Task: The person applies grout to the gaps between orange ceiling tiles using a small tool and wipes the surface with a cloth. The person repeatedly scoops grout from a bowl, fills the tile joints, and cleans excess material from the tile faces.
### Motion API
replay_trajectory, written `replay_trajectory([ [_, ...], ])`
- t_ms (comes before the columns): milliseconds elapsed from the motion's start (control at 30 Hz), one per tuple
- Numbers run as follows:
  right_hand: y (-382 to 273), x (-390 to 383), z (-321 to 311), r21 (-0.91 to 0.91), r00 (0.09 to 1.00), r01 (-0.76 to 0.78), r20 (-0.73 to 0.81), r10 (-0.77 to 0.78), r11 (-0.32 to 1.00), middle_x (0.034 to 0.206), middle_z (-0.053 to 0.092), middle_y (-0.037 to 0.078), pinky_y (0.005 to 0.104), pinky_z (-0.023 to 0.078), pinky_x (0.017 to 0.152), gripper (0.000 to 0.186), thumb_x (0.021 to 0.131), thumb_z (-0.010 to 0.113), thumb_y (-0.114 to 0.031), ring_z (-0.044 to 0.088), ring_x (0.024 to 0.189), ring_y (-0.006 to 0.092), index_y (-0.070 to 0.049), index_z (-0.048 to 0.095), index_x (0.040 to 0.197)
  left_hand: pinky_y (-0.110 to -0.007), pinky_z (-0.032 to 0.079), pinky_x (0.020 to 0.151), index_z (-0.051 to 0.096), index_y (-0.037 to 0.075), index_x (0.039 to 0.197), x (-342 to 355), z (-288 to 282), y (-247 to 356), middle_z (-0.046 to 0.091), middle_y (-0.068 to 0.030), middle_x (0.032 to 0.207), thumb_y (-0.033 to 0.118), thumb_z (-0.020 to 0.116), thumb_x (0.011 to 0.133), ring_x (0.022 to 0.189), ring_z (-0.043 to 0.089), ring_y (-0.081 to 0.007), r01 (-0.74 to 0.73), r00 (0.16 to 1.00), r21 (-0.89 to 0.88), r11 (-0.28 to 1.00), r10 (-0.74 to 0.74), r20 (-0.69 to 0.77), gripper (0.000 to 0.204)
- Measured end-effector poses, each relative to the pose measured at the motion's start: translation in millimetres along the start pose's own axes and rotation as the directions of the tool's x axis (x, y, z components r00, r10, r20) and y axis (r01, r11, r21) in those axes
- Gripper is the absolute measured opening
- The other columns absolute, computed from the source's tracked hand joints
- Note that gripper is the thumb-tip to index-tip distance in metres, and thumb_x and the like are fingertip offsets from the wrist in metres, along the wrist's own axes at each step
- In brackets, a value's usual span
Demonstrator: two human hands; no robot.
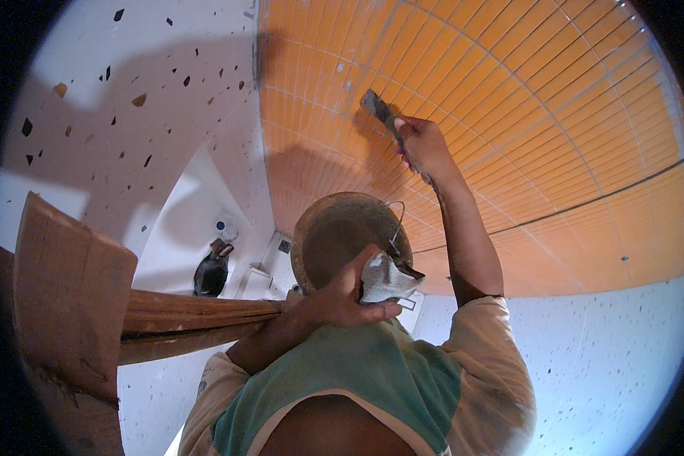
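Observation:
My right hand [424,146] is raised, its fingers wrapped round the handle of a putty knife [377,106]. The grey-smeared blade lies at the wall of narrow orange tiles [509,129], over pale grout lines. Lower down, near my chest, my left hand [340,302] is closed on a crumpled grey-white piece [387,278]; whether it is a cloth or a torn packet I cannot tell. Just beyond that hand is a round, dull brown bucket [323,228] with a thin wire handle [400,220]. Its dark inside is partly hidden by my left hand.
A wooden beam [197,319] runs in from the left to near my left arm, joined to a broad upright board [68,281]. The speckled white wall [144,68] meets the orange tiles at a corner. Below is a dark object [211,273] on a white surface.

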State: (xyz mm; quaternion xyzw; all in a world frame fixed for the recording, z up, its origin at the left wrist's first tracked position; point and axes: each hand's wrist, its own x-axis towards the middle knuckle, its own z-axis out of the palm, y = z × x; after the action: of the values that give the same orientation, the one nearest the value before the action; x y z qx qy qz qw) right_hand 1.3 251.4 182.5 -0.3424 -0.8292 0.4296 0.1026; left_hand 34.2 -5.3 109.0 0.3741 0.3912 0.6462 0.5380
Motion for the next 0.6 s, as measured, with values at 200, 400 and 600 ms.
replay_trajectory([
  [200,1,-21,-10,0.022,0.930,0.260,-0.273,-0.245,0.965,0.069,0.058,0.008,0.0304,0.046,0.054,0.041,0.102,0.051,-0.031,0.056,0.058,0.0150,-0.003,0.058,0.130,-0.032,0.039,0.097,0.039,0.003,0.126,1,-1,-1,0.054,-0.0080,0.111,0.019,0.081,0.079,0.109,0.050,-0.0161,-0.083,0.996,0.068,0.994,0.085,-0.018,0.066],
  [400,38,-3,10,-0.175,0.907,0.282,-0.273,-0.322,0.943,0.086,0.067,0.022,0.0407,0.051,0.067,0.042,0.100,0.053,-0.029,0.067,0.074,0.0336,-0.004,0.055,0.133,-0.032,0.040,0.091,0.042,0.006,0.118,-1,3,4,0.053,-0.0053,0.104,0.016,0.080,0.079,0.102,0.050,-0.0134,-0.080,0.996,0.024,0.996,0.081,-0.029,0.056],
  [600,40,12,25,-0.256,0.885,0.327,-0.254,-0.390,0.910,0.079,0.059,0.005,0.0290,0.049,0.066,0.042,0.102,0.053,-0.024,0.059,0.069,0.0131,0.000,0.052,0.136,-0.031,0.040,0.089,0.043,0.006,0.116,-4,4,13,0.052,-0.0035,0.102,0.013,0.079,0.079,0.099,0.050,-0.0123,-0.062,0.996,0.032,0.998,0.063,-0.057,0.052],
])
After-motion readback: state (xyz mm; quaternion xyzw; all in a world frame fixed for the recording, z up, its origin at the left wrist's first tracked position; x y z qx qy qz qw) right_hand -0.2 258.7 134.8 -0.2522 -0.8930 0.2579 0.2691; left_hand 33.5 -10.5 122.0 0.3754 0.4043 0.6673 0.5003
